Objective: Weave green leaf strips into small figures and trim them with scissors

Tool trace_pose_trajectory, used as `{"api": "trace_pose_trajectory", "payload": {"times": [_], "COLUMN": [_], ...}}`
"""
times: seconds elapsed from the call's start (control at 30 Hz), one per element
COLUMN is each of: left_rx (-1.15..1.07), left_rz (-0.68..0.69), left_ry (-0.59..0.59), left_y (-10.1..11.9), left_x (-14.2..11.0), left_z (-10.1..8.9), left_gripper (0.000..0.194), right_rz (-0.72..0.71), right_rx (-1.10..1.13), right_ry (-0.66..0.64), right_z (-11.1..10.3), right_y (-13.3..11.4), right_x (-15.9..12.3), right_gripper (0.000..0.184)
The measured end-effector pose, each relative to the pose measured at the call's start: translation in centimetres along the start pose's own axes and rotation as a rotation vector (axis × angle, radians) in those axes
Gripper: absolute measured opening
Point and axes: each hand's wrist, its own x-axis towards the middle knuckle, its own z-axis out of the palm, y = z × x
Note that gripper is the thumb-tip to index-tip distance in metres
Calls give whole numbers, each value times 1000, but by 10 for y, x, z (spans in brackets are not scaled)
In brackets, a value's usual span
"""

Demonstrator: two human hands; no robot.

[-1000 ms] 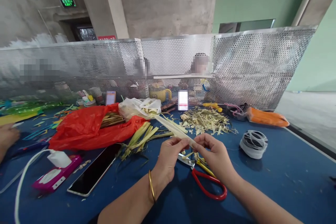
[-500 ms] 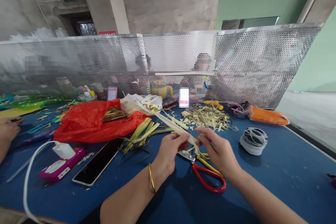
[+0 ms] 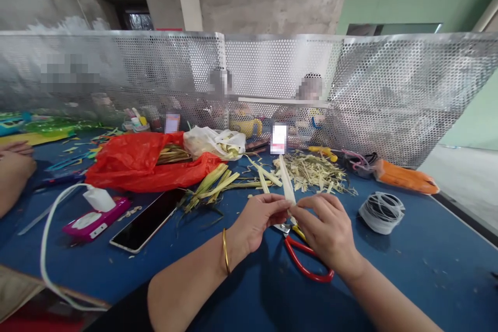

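A pale, flat strip of dried plant leaf (image 3: 287,182) stands up between my hands, its free end pointing away from me. My left hand (image 3: 261,220), with a gold bangle at the wrist, pinches the strip's lower end between thumb and fingers. From the other side my right hand (image 3: 324,225) closes on the same end, its fingertips meeting the left ones. Red-handled scissors (image 3: 311,270) lie on the blue table under my hands, their blades partly hidden. A yellow-handled tool (image 3: 299,232) lies beside them, mostly covered by my right hand.
Leaf scraps (image 3: 315,171) are heaped beyond my hands, with stalks (image 3: 212,184) and a red plastic bag (image 3: 124,163) to the left. A phone (image 3: 146,223) and purple power strip (image 3: 95,218) lie left; a wire coil (image 3: 381,212) sits right. Another person's hand (image 3: 15,171) rests far left.
The strip has swung from slanting leftward to nearly upright. My right hand has closed in against the left, its fingers now more curled. The camera view has shifted slightly.
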Motion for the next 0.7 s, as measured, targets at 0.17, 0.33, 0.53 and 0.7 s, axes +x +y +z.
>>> {"api": "trace_pose_trajectory", "payload": {"times": [0.17, 0.33, 0.53, 0.7], "left_rx": [11, 33, 72, 139], "left_rz": [21, 88, 112, 186], "left_ry": [27, 81, 98, 127], "left_y": [-1, 0, 0, -1], "left_x": [-1, -3, -4, -7], "left_z": [2, 5, 5, 9], "left_gripper": [25, 25, 20, 12], "right_rz": [-7, 183, 380, 472], "right_rx": [43, 253, 379, 397], "right_ry": [-15, 20, -36, -91], "right_z": [1, 5, 7, 5], "right_y": [0, -2, -3, -4], "right_x": [-1, -1, 0, 1], "right_gripper": [20, 11, 10, 8]}}
